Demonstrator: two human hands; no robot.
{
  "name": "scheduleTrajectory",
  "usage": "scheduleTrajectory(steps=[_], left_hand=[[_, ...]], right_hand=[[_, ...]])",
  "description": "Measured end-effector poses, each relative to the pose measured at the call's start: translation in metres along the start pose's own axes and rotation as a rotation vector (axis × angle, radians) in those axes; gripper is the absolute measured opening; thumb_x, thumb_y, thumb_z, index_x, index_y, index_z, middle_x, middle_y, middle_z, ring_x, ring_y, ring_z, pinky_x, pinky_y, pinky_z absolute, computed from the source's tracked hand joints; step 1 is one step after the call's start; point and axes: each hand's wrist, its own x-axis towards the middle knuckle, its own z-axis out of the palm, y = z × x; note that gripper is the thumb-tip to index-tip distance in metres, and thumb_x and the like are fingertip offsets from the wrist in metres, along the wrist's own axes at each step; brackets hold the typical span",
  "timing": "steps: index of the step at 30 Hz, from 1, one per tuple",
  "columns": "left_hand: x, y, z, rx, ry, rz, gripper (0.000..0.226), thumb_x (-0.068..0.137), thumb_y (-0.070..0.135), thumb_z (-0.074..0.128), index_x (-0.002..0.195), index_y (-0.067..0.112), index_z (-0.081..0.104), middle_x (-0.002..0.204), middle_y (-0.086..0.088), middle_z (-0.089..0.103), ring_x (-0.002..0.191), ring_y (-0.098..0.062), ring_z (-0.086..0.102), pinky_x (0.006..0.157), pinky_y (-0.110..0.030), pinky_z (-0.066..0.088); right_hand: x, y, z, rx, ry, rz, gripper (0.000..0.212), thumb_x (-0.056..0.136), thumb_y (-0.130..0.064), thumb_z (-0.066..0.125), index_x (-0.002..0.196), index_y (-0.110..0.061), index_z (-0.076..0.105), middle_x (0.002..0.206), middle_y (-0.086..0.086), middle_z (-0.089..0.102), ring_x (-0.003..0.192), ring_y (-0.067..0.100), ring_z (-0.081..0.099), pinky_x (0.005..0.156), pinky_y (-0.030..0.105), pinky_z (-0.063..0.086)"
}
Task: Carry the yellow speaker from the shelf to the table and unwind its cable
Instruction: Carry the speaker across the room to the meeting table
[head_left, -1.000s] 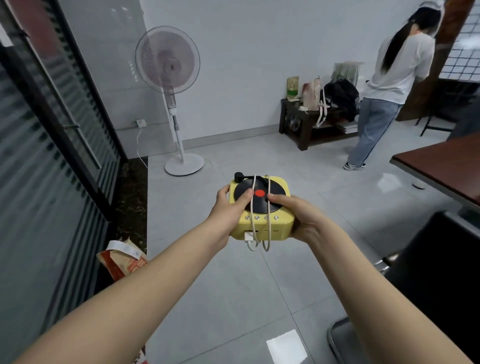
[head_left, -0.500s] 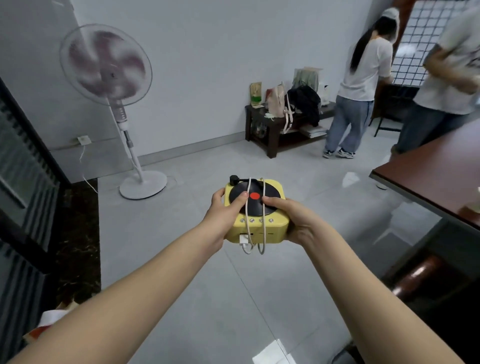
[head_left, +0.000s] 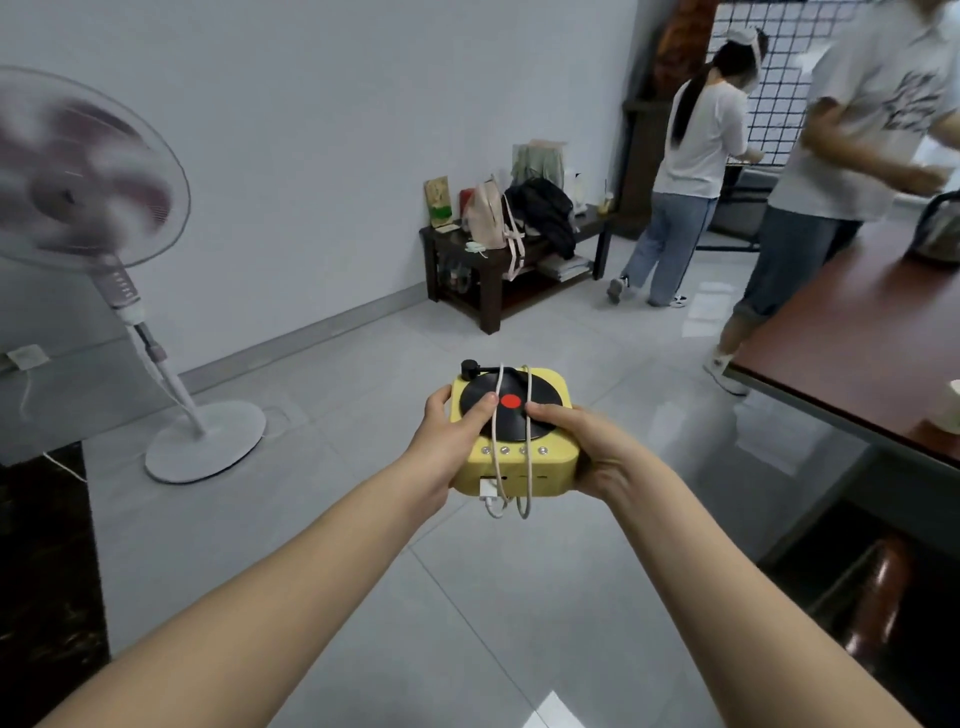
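Note:
The yellow speaker (head_left: 519, 467), shaped like a small record player with a black disc and red centre on top, is held in mid-air over the tiled floor. My left hand (head_left: 447, 447) grips its left side, thumb on the disc. My right hand (head_left: 582, 447) grips its right side, thumb also on the disc. A white cable (head_left: 500, 415) is wound round the speaker in two loops, and its plug end hangs below the front. The brown table (head_left: 852, 358) stands to the right, apart from the speaker.
A standing fan (head_left: 93, 208) spins at the left with its round base on the floor. A dark low bench (head_left: 488, 265) with bags stands by the back wall. Two people (head_left: 691, 176) stand near the table's far end. A dark chair (head_left: 883, 597) sits under the table.
The view has swung further right: the fan has slid to the left edge and the table and the people take up more of the right. My hands hold the speaker as before.

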Motion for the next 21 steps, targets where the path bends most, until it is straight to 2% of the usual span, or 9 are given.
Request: scheduleTrajectory(steps=[6, 16, 21], left_hand=[[0.069, 0.022, 0.014, -0.001, -0.055, -0.013, 0.063, 0.084, 0.049, 0.060, 0.138, 0.034, 0.031, 0.127, -0.004, 0.059, 0.109, -0.030, 0.063, 0.087, -0.046, 0.054], [0.214, 0.082, 0.073, 0.056, -0.133, -0.004, 0.066, 0.083, 0.050, 0.061, 0.140, 0.034, 0.031, 0.128, -0.004, 0.058, 0.108, -0.029, 0.063, 0.089, -0.046, 0.054], [0.273, 0.108, 0.109, 0.052, -0.184, 0.000, 0.062, 0.085, 0.046, 0.061, 0.138, 0.033, 0.032, 0.126, -0.005, 0.058, 0.107, -0.030, 0.063, 0.087, -0.047, 0.055]], right_hand=[[0.060, -0.032, -0.011, 0.009, 0.037, 0.004, 0.042, 0.077, -0.018, 0.071, 0.116, -0.005, 0.062, 0.086, 0.012, 0.072, 0.065, 0.025, 0.070, 0.059, 0.036, 0.058], [0.184, -0.107, -0.060, 0.078, 0.140, -0.038, 0.060, 0.070, -0.018, 0.076, 0.125, -0.004, 0.056, 0.110, 0.019, 0.069, 0.084, 0.032, 0.068, 0.074, 0.042, 0.057], [0.230, -0.147, -0.091, 0.105, 0.180, -0.047, 0.055, 0.074, -0.016, 0.074, 0.125, -0.005, 0.056, 0.103, 0.016, 0.070, 0.079, 0.029, 0.069, 0.064, 0.036, 0.058]])
